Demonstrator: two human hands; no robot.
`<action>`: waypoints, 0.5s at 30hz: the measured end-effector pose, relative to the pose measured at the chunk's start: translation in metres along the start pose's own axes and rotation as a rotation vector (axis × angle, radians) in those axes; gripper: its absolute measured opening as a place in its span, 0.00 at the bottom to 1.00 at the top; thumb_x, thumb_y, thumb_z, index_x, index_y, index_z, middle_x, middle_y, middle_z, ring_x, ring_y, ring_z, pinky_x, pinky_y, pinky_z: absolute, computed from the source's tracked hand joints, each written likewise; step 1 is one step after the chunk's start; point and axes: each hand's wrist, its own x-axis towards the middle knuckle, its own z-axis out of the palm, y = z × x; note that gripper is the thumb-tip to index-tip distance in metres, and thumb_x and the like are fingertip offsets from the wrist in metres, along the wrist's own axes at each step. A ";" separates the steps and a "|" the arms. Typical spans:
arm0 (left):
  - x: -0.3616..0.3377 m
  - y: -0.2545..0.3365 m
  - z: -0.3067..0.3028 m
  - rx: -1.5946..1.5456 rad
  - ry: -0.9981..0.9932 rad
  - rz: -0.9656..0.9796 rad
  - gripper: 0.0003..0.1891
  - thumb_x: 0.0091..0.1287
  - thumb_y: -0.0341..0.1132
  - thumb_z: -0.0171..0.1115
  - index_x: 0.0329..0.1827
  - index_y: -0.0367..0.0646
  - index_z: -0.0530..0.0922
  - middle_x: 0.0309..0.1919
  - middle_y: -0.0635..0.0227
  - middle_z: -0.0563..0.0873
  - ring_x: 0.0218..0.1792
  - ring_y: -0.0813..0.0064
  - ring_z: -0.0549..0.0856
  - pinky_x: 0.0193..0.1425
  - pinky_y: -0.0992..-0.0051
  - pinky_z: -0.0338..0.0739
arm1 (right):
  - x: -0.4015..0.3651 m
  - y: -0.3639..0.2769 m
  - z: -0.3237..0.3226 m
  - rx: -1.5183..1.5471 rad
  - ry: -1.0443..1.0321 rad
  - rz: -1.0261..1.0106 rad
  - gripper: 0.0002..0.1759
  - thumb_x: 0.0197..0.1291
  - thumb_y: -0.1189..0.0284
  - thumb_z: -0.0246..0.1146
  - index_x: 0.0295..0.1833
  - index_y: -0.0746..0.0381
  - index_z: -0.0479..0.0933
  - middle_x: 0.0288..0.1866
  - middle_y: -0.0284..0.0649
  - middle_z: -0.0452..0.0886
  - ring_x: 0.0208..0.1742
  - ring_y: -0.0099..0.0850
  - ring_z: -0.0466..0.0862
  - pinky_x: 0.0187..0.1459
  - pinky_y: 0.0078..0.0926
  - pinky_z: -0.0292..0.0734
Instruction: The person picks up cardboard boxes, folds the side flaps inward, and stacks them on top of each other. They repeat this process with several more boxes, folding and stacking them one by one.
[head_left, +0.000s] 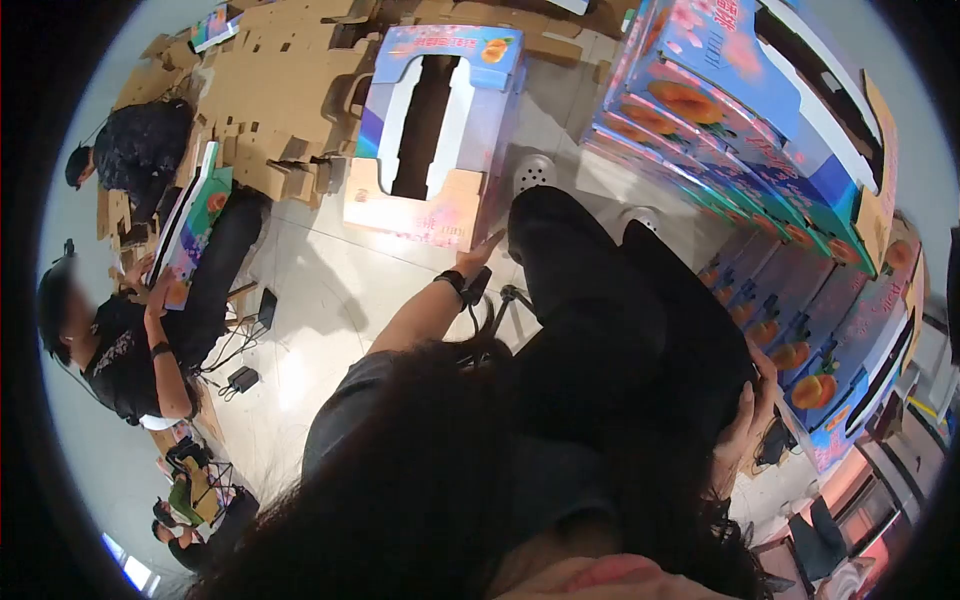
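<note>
A blue and pink printed fruit carton [370, 215] stands on the floor ahead, with a long dark opening between two white flaps. My left hand [478, 258] is at its near right corner, fingers stretched out beside the lower edge; whether they touch the carton is unclear. On my wrist is a dark band. My right hand [745, 412] lies at the outer side of my right thigh, fingers extended and nothing visible in them. Close to it stand more printed cartons [815, 385]. Black trousers cover my bent legs between the two hands.
Stacked cartons [700, 105] rise at the front right. Flattened cardboard [285, 70] spreads across the upper left. A seated co-worker [125, 365] at left handles another carton [195, 235]; a second person [145, 145] is beyond. Cables and a black adapter [240, 380] lie on the floor.
</note>
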 end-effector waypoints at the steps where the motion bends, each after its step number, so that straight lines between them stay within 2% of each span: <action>1: 0.008 0.004 0.004 0.079 0.077 0.003 0.34 0.69 0.60 0.49 0.70 0.45 0.66 0.67 0.60 0.73 0.68 0.56 0.68 0.69 0.60 0.62 | 0.001 0.001 -0.001 0.007 0.011 0.015 0.26 0.62 0.60 0.51 0.57 0.71 0.72 0.57 0.50 0.76 0.61 0.39 0.74 0.66 0.36 0.61; 4: -0.014 0.041 0.012 0.081 0.471 0.229 0.32 0.69 0.59 0.49 0.67 0.45 0.69 0.63 0.56 0.75 0.65 0.56 0.72 0.67 0.61 0.66 | -0.001 0.002 0.001 0.032 0.016 0.052 0.27 0.62 0.59 0.51 0.57 0.70 0.72 0.58 0.50 0.75 0.61 0.40 0.74 0.66 0.37 0.61; 9: 0.003 -0.011 0.027 0.390 0.221 -0.124 0.28 0.70 0.57 0.48 0.64 0.47 0.71 0.60 0.56 0.77 0.61 0.57 0.75 0.63 0.60 0.69 | 0.005 0.004 0.003 0.036 -0.005 0.044 0.28 0.62 0.58 0.51 0.57 0.71 0.72 0.59 0.50 0.75 0.63 0.41 0.73 0.68 0.37 0.60; 15: -0.004 -0.019 0.027 0.330 0.125 -0.188 0.25 0.72 0.54 0.43 0.66 0.51 0.68 0.63 0.59 0.73 0.62 0.58 0.74 0.62 0.60 0.70 | 0.006 0.004 0.003 -0.004 -0.001 0.046 0.29 0.61 0.57 0.51 0.57 0.71 0.72 0.58 0.51 0.75 0.63 0.41 0.73 0.68 0.38 0.60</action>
